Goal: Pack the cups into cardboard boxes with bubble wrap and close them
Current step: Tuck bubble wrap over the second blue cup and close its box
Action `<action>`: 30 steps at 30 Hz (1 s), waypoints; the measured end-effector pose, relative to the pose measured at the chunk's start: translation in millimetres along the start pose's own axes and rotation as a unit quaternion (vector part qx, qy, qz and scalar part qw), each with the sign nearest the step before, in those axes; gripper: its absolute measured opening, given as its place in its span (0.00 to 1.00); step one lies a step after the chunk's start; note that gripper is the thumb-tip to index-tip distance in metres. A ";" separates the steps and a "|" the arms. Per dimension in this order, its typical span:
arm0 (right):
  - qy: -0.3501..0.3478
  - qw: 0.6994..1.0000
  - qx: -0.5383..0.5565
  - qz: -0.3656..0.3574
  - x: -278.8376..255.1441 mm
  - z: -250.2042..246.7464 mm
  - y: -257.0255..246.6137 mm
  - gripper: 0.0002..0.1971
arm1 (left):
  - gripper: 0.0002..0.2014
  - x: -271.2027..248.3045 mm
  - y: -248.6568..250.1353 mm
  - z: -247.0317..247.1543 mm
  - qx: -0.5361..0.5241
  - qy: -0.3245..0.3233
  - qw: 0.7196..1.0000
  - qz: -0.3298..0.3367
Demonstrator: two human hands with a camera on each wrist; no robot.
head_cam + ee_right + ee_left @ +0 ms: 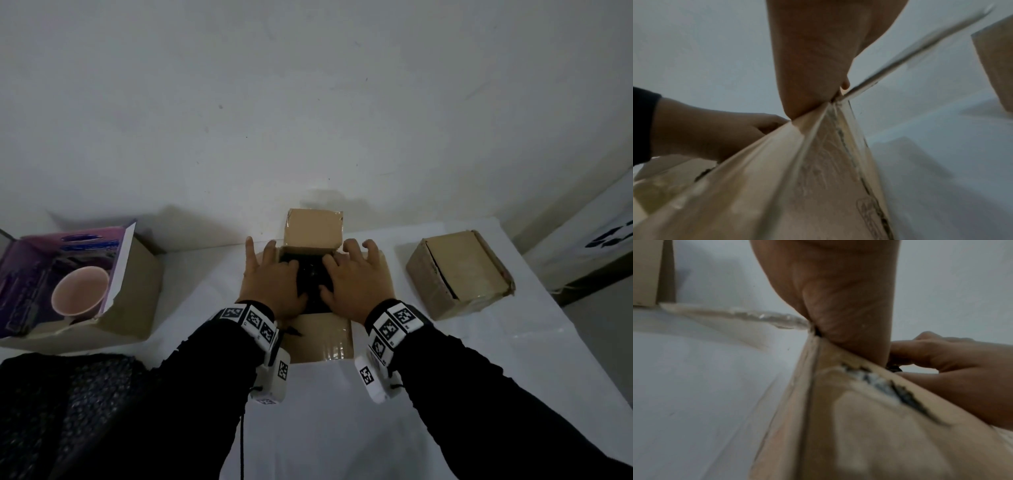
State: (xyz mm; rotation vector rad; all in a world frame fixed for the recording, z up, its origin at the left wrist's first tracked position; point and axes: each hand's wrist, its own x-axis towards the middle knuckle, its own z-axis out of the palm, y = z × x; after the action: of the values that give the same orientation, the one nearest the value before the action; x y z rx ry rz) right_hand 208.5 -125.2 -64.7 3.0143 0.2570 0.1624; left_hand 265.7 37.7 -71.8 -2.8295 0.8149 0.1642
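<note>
An open cardboard box (323, 342) stands at the table's middle, its far flap (313, 229) upright and its near flap folded out toward me. A dark bubble-wrap bundle (313, 279) fills its inside; any cup in it is hidden. My left hand (274, 281) and right hand (356, 281) lie side by side over the opening. Their thumbs and inner fingers press on the bundle, and the outer fingers spread over the side flaps. The wrist views are blurred: my left palm (838, 296) and right palm (813, 56) rest on the box's edges (869, 426) (777, 186).
A larger open box (137, 284) at the left, lined purple, holds a pink cup (80, 291). A closed cardboard box (459, 274) sits at the right. A heap of dark bubble wrap (68, 411) lies at the near left. The white table (325, 428) ends at the right.
</note>
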 end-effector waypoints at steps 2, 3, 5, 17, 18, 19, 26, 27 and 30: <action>-0.035 0.999 -0.002 0.007 -1.4 -2.5 -1.4 0.21 | 0.26 -4.6 -1.6 -3.7 0.012 0.022 1.000 0.004; -0.058 0.998 0.007 0.009 -0.8 -3.0 -2.5 0.23 | 0.26 -6.7 -3.6 -7.0 0.018 0.037 0.999 0.007; -0.103 0.994 0.028 0.022 3.0 -3.8 -4.1 0.25 | 0.26 -9.7 -8.4 -12.4 0.031 0.079 0.996 0.023; -0.067 0.990 0.120 0.023 13.9 -22.9 3.6 0.21 | 0.20 -18.4 -19.8 -19.1 0.122 0.049 0.991 0.008; -0.032 0.993 0.116 0.016 9.6 -21.7 3.8 0.18 | 0.19 -16.3 -17.1 -19.1 0.112 0.046 0.993 0.001; -0.016 0.994 0.108 0.006 5.1 -19.8 4.1 0.14 | 0.18 -15.5 -15.7 -19.9 0.101 0.045 0.994 -0.006; -0.019 0.997 0.076 -0.024 -28.1 -1.6 7.3 0.28 | 0.06 -27.7 -18.5 -17.4 0.041 0.079 0.994 0.057; -0.037 0.996 0.073 -0.026 -31.5 -2.9 6.7 0.31 | 0.11 -29.7 -21.0 -15.7 0.039 0.068 0.994 0.070; -0.101 0.993 0.059 -0.035 -37.1 -12.6 5.9 0.42 | 0.27 -38.1 -30.2 -14.9 0.034 0.074 0.990 0.118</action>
State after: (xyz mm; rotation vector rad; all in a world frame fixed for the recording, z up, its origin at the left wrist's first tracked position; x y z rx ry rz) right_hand 171.6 -136.2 -55.1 3.1002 0.3628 -0.1702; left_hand 250.6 79.3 -46.6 -2.6996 1.1644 -0.0402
